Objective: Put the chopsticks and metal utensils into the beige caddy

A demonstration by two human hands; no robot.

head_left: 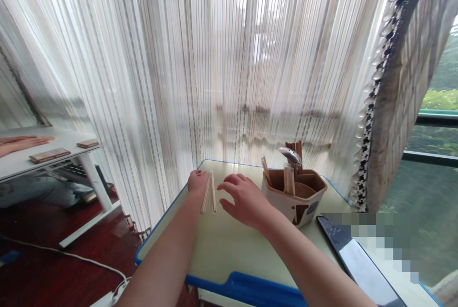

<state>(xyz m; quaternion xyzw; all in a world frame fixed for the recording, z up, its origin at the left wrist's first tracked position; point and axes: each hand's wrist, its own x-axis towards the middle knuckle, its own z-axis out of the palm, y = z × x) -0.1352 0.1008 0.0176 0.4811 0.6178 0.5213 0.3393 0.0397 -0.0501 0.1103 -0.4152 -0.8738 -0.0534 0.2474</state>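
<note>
My left hand (198,182) rests at the far left part of the small table, its fingers curled. Whatever the curled fingers may hold is hidden. Right beside it lies a pale wooden chopstick pair (206,194), slanting toward me. A second chopstick pair (213,192) lies just to the right, its near end seemingly in a clear wrapper. My right hand (245,197) is over the table between these and the holder, fingers apart and thumb spread, with nothing in it. Behind it stands a brown-and-white utensil holder (315,187) with chopsticks (289,180) and a metal spoon (289,155) upright inside.
The pale tabletop (222,250) has a blue rim. A dark tablet or phone (358,259) lies at its right side. Striped sheer curtains (229,59) hang behind. On the left, another person's hands (26,144) rest on a white table (14,166) with flat boxes (50,155).
</note>
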